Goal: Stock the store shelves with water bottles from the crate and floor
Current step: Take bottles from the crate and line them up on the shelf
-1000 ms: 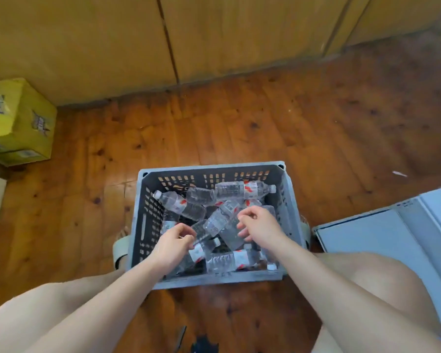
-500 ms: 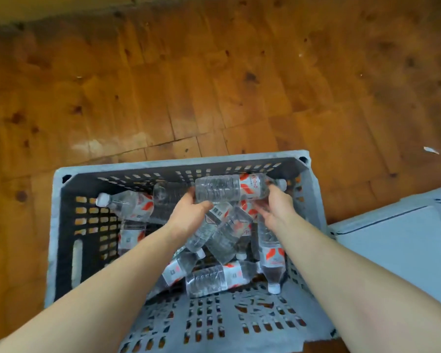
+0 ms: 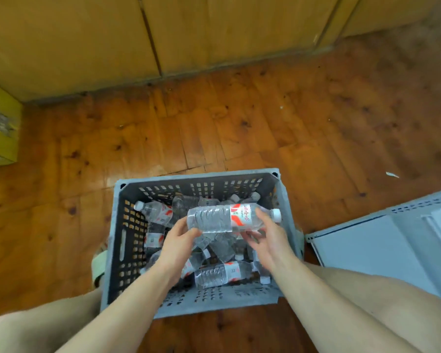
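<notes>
A grey plastic crate (image 3: pixel 124 240) stands on the wooden floor between my knees, with several clear water bottles lying loose inside. One water bottle (image 3: pixel 224 220) with a red-and-white label and white cap is held sideways above the pile. My left hand (image 3: pixel 178 244) grips its base end from below. My right hand (image 3: pixel 267 240) grips its label end near the cap. Another bottle (image 3: pixel 219 273) lies at the crate's near side and one (image 3: pixel 155 212) at the far left.
Yellow-brown cabinet doors (image 3: pixel 214 34) run along the far side of the floor. A yellow carton (image 3: pixel 0 128) sits at the left edge. A pale grey-white box or lid (image 3: pixel 382 245) lies on the floor to the right of the crate.
Both hands went from reaching among the bottles to gripping one bottle by its ends and lifting it above the pile. The view moved closer, then pulled back up.
</notes>
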A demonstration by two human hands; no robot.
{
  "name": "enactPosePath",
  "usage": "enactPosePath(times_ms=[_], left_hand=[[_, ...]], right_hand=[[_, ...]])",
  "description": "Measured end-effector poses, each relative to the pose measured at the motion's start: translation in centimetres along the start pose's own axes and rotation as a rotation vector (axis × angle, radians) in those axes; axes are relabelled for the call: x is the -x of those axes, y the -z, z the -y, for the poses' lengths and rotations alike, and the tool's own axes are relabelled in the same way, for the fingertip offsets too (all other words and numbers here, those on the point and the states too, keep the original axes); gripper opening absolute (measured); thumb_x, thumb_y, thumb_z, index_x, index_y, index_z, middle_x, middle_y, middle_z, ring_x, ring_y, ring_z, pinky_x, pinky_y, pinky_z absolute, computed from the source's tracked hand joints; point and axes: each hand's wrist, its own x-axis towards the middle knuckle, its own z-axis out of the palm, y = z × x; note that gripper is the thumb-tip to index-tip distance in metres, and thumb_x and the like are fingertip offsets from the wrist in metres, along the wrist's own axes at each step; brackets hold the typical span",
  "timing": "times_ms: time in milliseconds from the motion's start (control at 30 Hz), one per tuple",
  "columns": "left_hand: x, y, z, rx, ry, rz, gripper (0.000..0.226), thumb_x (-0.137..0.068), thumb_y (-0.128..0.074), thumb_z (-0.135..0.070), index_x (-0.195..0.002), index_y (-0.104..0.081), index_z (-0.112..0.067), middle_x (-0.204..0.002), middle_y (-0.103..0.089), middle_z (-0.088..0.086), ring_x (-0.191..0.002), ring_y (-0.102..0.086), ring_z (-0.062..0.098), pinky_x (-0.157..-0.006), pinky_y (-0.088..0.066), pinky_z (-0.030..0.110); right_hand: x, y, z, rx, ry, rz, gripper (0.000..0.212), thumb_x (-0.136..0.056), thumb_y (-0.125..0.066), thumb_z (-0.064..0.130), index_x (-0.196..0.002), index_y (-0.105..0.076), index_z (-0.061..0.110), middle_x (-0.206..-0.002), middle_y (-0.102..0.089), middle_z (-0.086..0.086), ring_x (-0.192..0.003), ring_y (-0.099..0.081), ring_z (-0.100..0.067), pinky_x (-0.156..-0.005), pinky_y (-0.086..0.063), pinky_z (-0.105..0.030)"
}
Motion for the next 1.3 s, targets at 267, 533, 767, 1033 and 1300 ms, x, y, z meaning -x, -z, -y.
enactPosePath(times_ms=[267, 533, 767, 1033, 1300], left_hand=[[15.7, 2.9, 2.7, -0.018, -0.192, 0.015, 0.033, -0.1, -0.058, -0.025, -0.131, -0.064, -0.036, -0.124, -0.069, -0.014, -0.117, -0.062, 0.008, -0.1, -0.048, 0.031], [24.3, 2.7, 8.8, 0.188, -0.133, -0.008, 0.036, -0.097, -0.066, -0.033, -0.129, -0.052, -0.021, -0.125, -0.063, 0.007, -0.106, -0.071, 0.026, -0.08, -0.062, 0.038], [28.9, 0.4, 7.6, 0.076, -0.204, 0.103, 0.04, -0.094, -0.069, -0.036, -0.124, -0.054, -0.015, -0.117, -0.068, 0.012, -0.094, -0.073, 0.041, -0.073, -0.061, 0.036], [28.4, -2.8, 7.3, -0.073, -0.189, 0.172, 0.051, -0.089, -0.075, -0.041, -0.12, -0.046, -0.013, -0.117, -0.059, 0.009, -0.066, -0.073, 0.025, -0.069, -0.063, 0.035], [28.7, -9.0, 6.0, -0.148, -0.211, 0.42, 0.055, -0.092, -0.072, -0.038, -0.129, -0.041, -0.012, -0.117, -0.053, 0.009, -0.07, -0.073, 0.026, -0.062, -0.061, 0.03]], right_hand=[[14.5, 3.0, -3.4, -0.059, 0.077, 0.215, 0.073, -0.08, -0.08, 0.01, -0.141, -0.041, 0.018, -0.115, -0.065, -0.023, -0.074, -0.074, -0.029, -0.086, -0.06, -0.053], [21.3, 8.5, -7.7, 0.051, 0.135, 0.24, 0.064, -0.079, -0.085, 0.025, -0.131, -0.049, 0.026, -0.107, -0.07, -0.017, -0.069, -0.073, -0.022, -0.068, -0.062, -0.04], [25.5, 11.7, -7.0, 0.105, 0.235, 0.265, 0.05, -0.08, -0.083, 0.035, -0.119, -0.053, 0.029, -0.114, -0.069, -0.014, -0.098, -0.073, -0.032, -0.078, -0.063, -0.047], [24.8, 14.4, -8.0, 0.107, 0.187, 0.155, 0.058, -0.073, -0.083, 0.056, -0.116, -0.063, 0.023, -0.117, -0.072, -0.01, -0.105, -0.071, -0.033, -0.078, -0.061, -0.04], [27.7, 20.5, -6.3, -0.085, 0.352, 0.029, 0.072, -0.078, -0.084, 0.041, -0.136, -0.043, 0.03, -0.122, -0.069, -0.011, -0.103, -0.072, -0.032, -0.071, -0.059, -0.037]])
